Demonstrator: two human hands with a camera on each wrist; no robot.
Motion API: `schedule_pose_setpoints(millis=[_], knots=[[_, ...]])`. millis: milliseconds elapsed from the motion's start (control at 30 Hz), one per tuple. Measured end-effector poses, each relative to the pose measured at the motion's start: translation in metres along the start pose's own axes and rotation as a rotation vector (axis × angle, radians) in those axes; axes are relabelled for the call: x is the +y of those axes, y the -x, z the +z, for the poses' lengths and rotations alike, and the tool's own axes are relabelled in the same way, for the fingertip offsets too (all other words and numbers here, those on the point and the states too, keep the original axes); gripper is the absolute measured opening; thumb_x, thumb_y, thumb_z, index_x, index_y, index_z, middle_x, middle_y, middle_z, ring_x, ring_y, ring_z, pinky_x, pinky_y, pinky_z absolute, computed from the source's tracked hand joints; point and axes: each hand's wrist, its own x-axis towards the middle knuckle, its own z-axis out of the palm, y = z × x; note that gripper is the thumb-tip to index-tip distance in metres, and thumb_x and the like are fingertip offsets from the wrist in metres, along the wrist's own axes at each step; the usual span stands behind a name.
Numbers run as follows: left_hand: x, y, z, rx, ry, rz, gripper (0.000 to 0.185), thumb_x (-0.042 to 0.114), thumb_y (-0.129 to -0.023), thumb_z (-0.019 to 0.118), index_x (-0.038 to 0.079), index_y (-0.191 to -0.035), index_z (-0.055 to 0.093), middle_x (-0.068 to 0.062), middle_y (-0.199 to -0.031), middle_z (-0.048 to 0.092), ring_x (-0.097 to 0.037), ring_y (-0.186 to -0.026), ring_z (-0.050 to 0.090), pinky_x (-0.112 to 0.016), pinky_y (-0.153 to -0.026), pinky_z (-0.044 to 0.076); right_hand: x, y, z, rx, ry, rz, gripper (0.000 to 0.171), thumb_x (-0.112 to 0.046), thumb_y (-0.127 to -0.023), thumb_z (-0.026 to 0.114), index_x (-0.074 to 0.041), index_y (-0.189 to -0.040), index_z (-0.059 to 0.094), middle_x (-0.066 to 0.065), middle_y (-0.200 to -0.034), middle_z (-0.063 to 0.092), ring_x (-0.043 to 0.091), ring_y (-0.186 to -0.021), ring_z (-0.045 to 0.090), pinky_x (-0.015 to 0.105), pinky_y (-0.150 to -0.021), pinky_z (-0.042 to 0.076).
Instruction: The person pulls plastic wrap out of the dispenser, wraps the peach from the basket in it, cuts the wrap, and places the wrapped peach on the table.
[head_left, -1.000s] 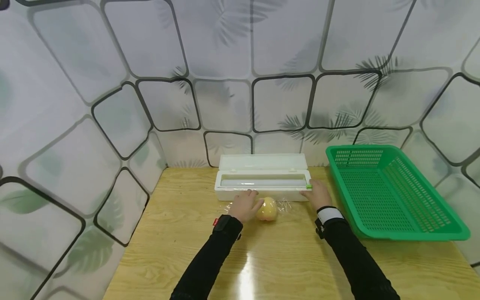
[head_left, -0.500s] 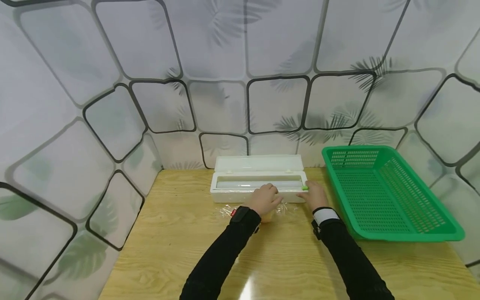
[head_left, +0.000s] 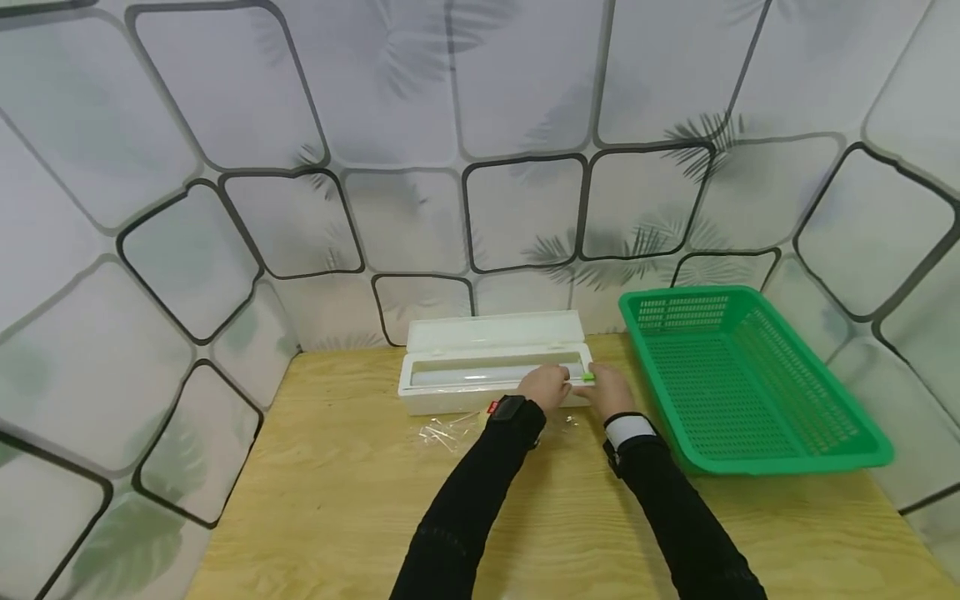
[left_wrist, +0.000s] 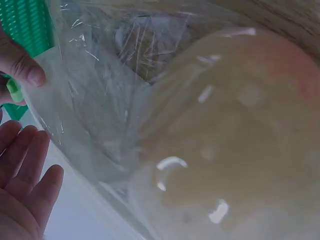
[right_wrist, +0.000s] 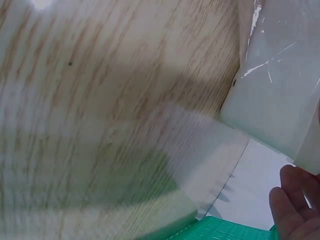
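Note:
A white cling-film dispenser lies open at the back of the wooden table. My left hand rests on its front edge near the right end, and in the left wrist view its fingers are straight. My right hand is just beside it and pinches the green slider; the right thumb shows by the slider. A yellowish fruit with a red blush lies under clear film below my left wrist. It is hidden in the head view.
A green perforated basket stands at the right, close to my right forearm. Crumpled clear film lies on the table in front of the dispenser. Patterned walls enclose the table at the back and left.
My left hand has moved right from beside the fruit, along the dispenser's front, to next to my right hand. The fruit is now covered by my left wrist.

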Motion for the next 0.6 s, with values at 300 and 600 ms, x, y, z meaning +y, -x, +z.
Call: schedule_pose_setpoints(millis=[300, 600], knots=[[0.057, 0.030, -0.058, -0.055, -0.130, -0.078, 0.016, 0.021, -0.090, 0.052, 0.015, -0.101, 0.062, 0.000, -0.085, 0.061, -0.013, -0.072, 0.058, -0.023, -0.061, 0.046, 0.001, 0.001, 0.003, 0.040, -0.023, -0.025, 0.027, -0.008, -0.068, 0.075, 0.007, -0.085, 0.061, 0.020, -0.080, 0.061, 0.034, -0.076, 0.057, 0.043, -0.066, 0.045], [0.068, 0.019, -0.049, -0.010, -0.315, -0.095, 0.034, 0.021, -0.088, 0.054, 0.027, -0.122, 0.053, 0.001, -0.110, 0.057, -0.017, -0.089, 0.055, -0.028, -0.069, 0.047, 0.001, -0.002, -0.002, -0.025, -0.049, 0.060, 0.034, -0.005, -0.076, 0.068, 0.009, -0.105, 0.059, 0.024, -0.103, 0.058, 0.037, -0.096, 0.053, 0.044, -0.083, 0.042]])
